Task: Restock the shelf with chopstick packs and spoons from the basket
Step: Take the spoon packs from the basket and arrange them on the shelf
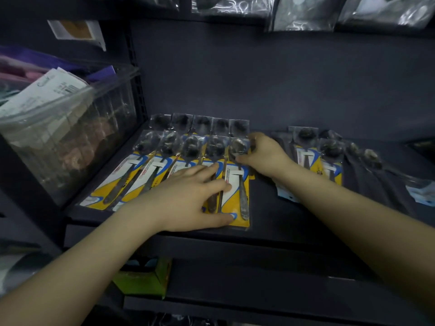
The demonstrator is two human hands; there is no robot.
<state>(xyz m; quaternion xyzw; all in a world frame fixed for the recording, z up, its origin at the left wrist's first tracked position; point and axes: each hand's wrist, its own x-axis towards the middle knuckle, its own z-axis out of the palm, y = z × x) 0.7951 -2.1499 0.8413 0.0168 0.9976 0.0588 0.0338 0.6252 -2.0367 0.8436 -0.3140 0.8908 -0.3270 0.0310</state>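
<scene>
Far left: clear plastic bin point(70, 128) full of bagged goods, not part of this job. Next to it on the dark shelf point(270, 208), a row of spoon packs point(146, 170) on yellow-and-blue cards, lying flat side by side, handles toward the shelf edge, bowls toward the back. A second row of packs point(200, 123) sits behind, partly tucked under the front row.

Left hand point(188, 198): fingers extended and spread, pressing flat on the packs near the right end of the front row; not gripping anything.

Rightmost spoon pack point(237, 184): lies on the shelf at the end of the row, overlapping its neighbour; looks like the one being squared up.

Right hand point(263, 154): fingers curled, thumb and fingertips pinching the top of that rightmost pack at the spoon bowl.

Gap of bare shelf, then another group of spoon packs point(313, 156), with darker packs point(376, 168) further right; too dim to tell what those are, could be chopsticks or not.

Progress judgement: spoon section well along, two rows placed, last pack being aligned. The basket is out of frame, so remaining stock is unknown. No pack I can confirm as chopsticks, so that part may still be ahead. The gap between groups could take more packs.
</scene>
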